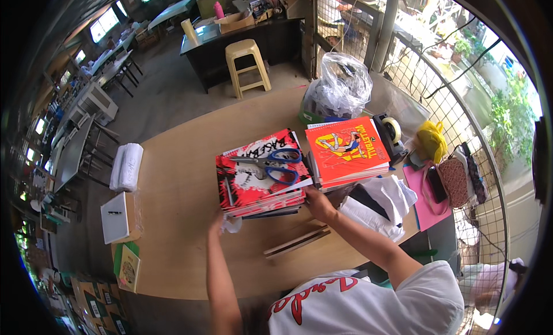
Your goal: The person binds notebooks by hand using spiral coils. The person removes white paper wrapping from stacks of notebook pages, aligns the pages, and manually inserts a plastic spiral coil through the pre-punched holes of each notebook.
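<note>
A broad wooden counter (178, 220) carries everything here. Near its middle sits the largest item, a stack of notebooks (259, 179) with red, black and white covers, its near edge towards the person. Just beside it, towards the right edge of the counter, lies a second stack of notebooks (345, 153) topped by an orange-red cover with a yellow strip and a drawn figure. At the far edge behind that stack stands a crumpled clear plastic bag (341, 87) over a green tub. Near the right near corner lies a heap of folded white sheets (380, 205) with a dark patch, and next to it a pink sheet (426, 205). At the left edge rests a white wrapped roll (127, 165), and nearer the person a flat white box (117, 217) in clear wrap, then a small green and yellow booklet (129, 270) at the left near corner. A black tape dispenser (390, 136) stands at the right edge beside a yellow bag (432, 140). Two thin wooden strips (296, 241) lie in front of the red stack. Blue-handled scissors (273, 162) lie on top of the red stack.

The left hand (222, 222) is at the near left corner of the red stack, fingers closed around a scrap of white paper (232, 224). The right hand (317, 202) presses against the near right corner of the same stack; its fingers are hidden, so whether they grip cannot be told.
</note>
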`<move>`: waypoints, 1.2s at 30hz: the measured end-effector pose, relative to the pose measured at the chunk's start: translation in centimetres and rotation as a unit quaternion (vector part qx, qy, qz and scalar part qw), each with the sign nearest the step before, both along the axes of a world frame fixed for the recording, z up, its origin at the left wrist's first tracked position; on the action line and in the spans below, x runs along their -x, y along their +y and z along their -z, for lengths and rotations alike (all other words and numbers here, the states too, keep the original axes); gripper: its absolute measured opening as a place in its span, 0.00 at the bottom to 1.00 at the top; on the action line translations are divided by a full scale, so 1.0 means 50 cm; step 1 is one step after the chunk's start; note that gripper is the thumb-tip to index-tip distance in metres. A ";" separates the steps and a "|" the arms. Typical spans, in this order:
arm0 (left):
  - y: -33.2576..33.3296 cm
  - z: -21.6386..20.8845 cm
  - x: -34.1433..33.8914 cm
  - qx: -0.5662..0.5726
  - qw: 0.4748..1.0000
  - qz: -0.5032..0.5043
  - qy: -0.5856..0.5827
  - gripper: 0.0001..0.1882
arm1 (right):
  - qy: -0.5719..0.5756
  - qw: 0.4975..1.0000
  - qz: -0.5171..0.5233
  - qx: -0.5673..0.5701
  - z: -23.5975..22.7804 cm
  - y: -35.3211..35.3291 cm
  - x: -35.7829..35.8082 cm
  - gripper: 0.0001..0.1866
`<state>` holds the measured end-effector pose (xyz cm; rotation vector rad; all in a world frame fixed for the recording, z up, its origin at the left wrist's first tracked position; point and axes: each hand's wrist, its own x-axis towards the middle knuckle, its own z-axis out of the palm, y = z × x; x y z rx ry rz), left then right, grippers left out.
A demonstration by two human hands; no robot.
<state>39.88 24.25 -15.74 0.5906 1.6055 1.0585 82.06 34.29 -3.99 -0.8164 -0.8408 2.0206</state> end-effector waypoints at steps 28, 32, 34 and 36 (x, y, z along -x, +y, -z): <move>-0.097 -0.034 -0.040 -0.036 0.988 -0.052 -0.143 0.11 | -0.092 0.988 -0.011 0.122 -0.019 0.046 0.201 0.23; -0.093 -0.054 0.022 -0.007 0.980 -0.107 -0.167 0.13 | -0.115 0.978 -0.058 0.166 0.042 0.063 0.266 0.22; -0.106 -0.044 0.077 -0.010 0.973 -0.142 -0.180 0.14 | -0.134 0.973 -0.097 0.158 0.058 0.070 0.321 0.23; -0.114 -0.048 0.106 -0.028 0.971 -0.162 -0.174 0.14 | -0.152 0.969 -0.109 0.161 0.021 0.057 0.361 0.27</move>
